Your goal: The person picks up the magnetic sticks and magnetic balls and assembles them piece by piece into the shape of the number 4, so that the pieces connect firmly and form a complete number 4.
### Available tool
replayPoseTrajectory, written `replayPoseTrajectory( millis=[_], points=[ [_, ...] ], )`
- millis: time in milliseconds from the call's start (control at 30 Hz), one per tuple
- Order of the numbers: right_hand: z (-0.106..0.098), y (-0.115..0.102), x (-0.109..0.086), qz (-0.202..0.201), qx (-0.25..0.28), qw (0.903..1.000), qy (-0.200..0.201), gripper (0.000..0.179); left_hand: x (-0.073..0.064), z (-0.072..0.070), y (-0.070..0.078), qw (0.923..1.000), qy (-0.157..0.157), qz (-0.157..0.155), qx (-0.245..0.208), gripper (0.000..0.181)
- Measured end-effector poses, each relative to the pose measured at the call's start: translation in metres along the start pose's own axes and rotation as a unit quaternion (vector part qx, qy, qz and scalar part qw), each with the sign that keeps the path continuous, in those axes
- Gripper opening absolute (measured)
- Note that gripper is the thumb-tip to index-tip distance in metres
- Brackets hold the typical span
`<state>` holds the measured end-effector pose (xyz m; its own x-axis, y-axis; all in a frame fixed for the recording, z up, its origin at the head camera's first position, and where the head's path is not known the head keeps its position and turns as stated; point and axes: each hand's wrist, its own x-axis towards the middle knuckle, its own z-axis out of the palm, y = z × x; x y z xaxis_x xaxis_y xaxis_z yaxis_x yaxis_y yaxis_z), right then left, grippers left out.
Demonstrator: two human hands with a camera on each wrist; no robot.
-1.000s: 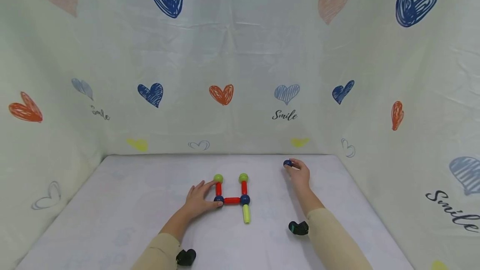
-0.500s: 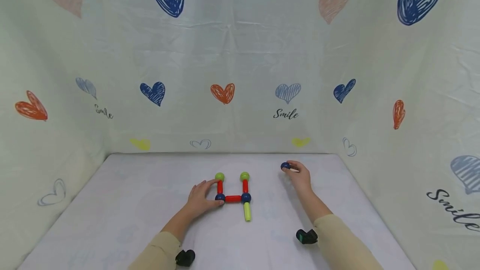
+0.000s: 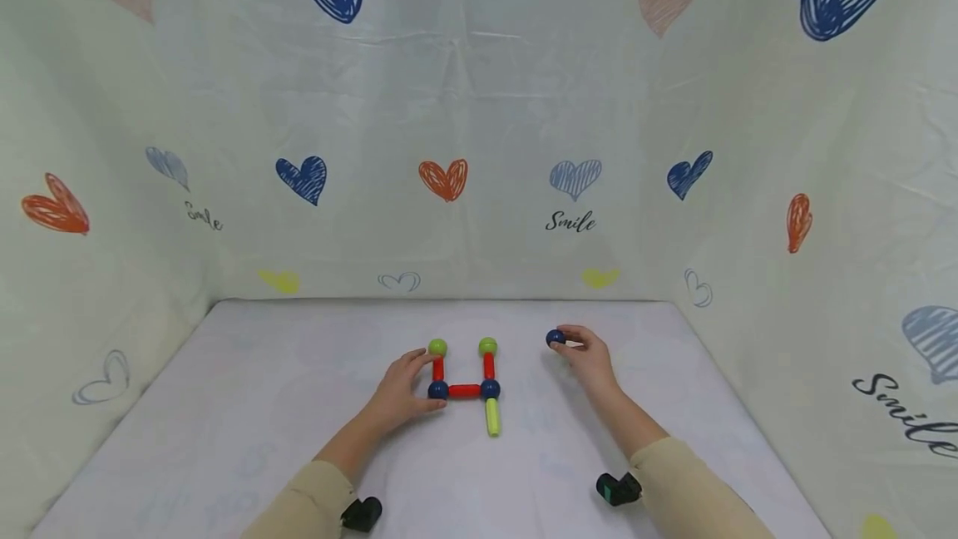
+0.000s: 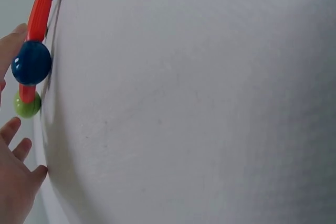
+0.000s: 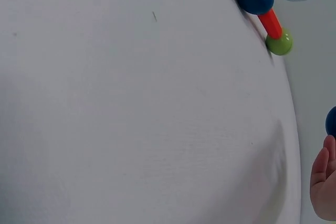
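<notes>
A figure of rods and balls, like a magnetic building toy, lies on the table. Its red rods (image 3: 465, 392) form a U with blue balls (image 3: 490, 388) at the corners and green balls (image 3: 488, 345) on the far ends. A yellow-green rod (image 3: 492, 418) points from the right corner toward the person. My left hand (image 3: 400, 391) holds the figure's left side, thumb by the near blue corner ball (image 4: 31, 63), index finger near the green ball (image 3: 437, 347); its other fingers are spread. To the right, my right hand (image 3: 591, 356) pinches a loose blue ball (image 3: 555, 338) between thumb and fingers.
A white cloth covers the table (image 3: 299, 339), and a hanging cloth (image 3: 464, 106) printed with hearts encloses the back and sides. Dark wrist cameras (image 3: 618, 489) sit below both forearms, near the beige sleeves.
My right hand has moved left with the blue ball, closer to the figure. My left hand stays at the figure's left side, its fingers shifted slightly. The head view has tilted a little.
</notes>
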<state>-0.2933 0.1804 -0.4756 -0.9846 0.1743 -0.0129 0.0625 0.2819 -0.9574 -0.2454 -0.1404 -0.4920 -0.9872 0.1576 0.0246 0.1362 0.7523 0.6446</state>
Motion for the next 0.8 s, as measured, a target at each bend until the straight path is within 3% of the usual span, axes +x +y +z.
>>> replayPoseTrajectory(
  millis=[267,800],
  points=[
    [0.005,0.002,-0.016,-0.006,-0.003,0.9996,-0.028,0.034,-0.002,-0.001,0.009,0.9992,-0.001,0.022,0.034,0.075],
    [0.020,0.003,-0.046,-0.013,0.013,0.9971,-0.074,0.029,-0.008,0.001,0.028,0.9882,-0.025,0.117,0.096,0.072]
  ],
)
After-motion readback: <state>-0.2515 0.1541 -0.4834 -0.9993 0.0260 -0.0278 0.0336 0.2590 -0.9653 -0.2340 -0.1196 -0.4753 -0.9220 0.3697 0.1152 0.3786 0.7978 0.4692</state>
